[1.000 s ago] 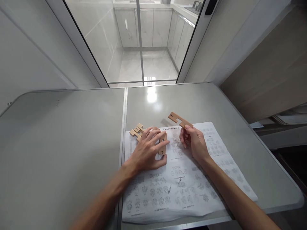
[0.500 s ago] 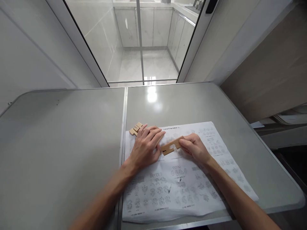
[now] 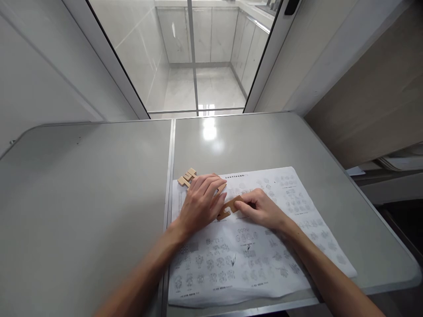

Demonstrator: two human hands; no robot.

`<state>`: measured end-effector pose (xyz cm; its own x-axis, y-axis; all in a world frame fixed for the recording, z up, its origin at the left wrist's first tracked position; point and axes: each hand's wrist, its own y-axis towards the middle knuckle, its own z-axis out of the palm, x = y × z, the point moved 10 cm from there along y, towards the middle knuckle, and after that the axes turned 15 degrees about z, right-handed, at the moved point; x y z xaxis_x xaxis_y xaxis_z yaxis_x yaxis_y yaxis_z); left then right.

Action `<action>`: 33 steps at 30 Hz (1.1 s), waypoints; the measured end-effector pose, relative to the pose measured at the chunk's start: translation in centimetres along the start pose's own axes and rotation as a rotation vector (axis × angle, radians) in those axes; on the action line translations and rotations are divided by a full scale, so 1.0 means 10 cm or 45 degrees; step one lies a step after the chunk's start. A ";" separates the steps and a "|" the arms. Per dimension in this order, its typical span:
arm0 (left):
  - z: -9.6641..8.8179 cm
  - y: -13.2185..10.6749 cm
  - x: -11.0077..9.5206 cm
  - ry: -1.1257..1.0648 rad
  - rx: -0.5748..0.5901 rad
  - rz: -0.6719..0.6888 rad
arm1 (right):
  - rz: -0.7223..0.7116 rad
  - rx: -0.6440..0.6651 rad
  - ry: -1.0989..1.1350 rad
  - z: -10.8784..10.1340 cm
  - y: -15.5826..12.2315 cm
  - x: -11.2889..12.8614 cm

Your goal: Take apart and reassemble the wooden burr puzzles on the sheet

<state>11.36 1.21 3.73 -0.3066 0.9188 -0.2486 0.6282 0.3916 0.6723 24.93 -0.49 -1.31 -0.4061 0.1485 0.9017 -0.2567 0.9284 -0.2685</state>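
While the right hand (image 3: 261,210) pinches the notched wooden strip (image 3: 232,204) at its nine o'clock, a slack grip might let it twist; the left hand (image 3: 203,200) crowds the strip from ten o'clock, its own grip hidden, hold untellable; slotted wooden blocks (image 3: 187,176) protrude at its eleven o'clock; the printed diagram sheet (image 3: 264,246) beneath could slide on the table (image 3: 99,198).

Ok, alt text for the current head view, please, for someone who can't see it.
A person's right hand holds a notched wooden piece beside the left hand, which partly covers other wooden pieces, over a printed sheet on a grey table.
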 end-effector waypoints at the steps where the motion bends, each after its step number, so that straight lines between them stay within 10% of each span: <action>1: 0.01 -0.01 0.01 -0.007 0.008 -0.008 | -0.001 -0.009 -0.013 0.00 0.00 0.00; 17: 0.17 -0.02 -0.02 -0.043 0.208 0.007 | 0.082 -0.652 -0.510 -0.22 -0.01 -0.04; 33: 0.19 -0.01 -0.03 -0.063 0.219 -0.007 | 0.117 -0.870 -0.819 -0.14 -0.03 -0.03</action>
<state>12.76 1.04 2.43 -0.2779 0.9162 -0.2888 0.7411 0.3957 0.5423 26.30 -0.35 -1.00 -0.8578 0.2039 0.4719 0.2875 0.9513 0.1116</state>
